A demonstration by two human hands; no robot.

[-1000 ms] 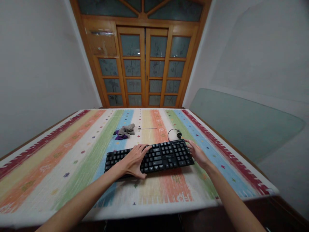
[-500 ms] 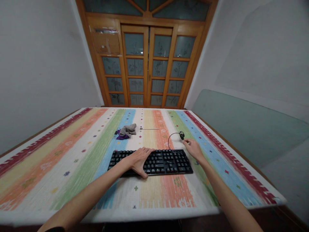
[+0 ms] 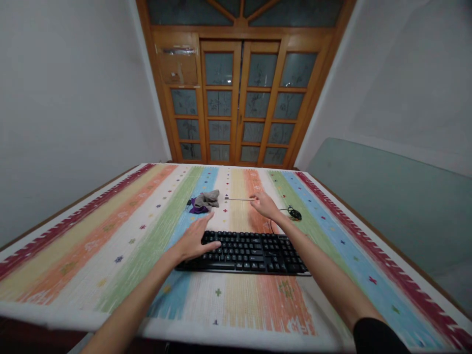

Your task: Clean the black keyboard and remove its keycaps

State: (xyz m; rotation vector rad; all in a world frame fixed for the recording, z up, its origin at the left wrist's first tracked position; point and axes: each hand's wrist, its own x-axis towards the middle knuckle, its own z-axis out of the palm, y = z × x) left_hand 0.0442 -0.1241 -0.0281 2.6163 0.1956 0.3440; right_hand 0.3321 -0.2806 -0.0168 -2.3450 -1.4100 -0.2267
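Observation:
A black keyboard [image 3: 254,253] lies across the striped tablecloth in front of me. My left hand [image 3: 193,240] is over its left end, thumb spread from the fingers, holding nothing. Beyond the keyboard, my right hand [image 3: 263,204] has its fingertips closed at the right end of a thin dark rod [image 3: 239,199] with a small greyish head at its left end. The rod appears to lie flat on the cloth. Left of it sits a crumpled grey and purple cloth [image 3: 206,199]. The keyboard's coiled black cable [image 3: 294,213] rests right of my right wrist. My right forearm hides the keyboard's right end.
The striped tablecloth [image 3: 143,241] covers the table, whose near edge runs below my forearms. A pale green panel [image 3: 391,191] leans by the right wall. Wooden doors with glass panes [image 3: 220,104] stand behind the table.
My right hand has left the cable and moved left to the rod's end. My left hand has shifted left along the keyboard, its thumb lifting from the front edge. The view has shifted slightly.

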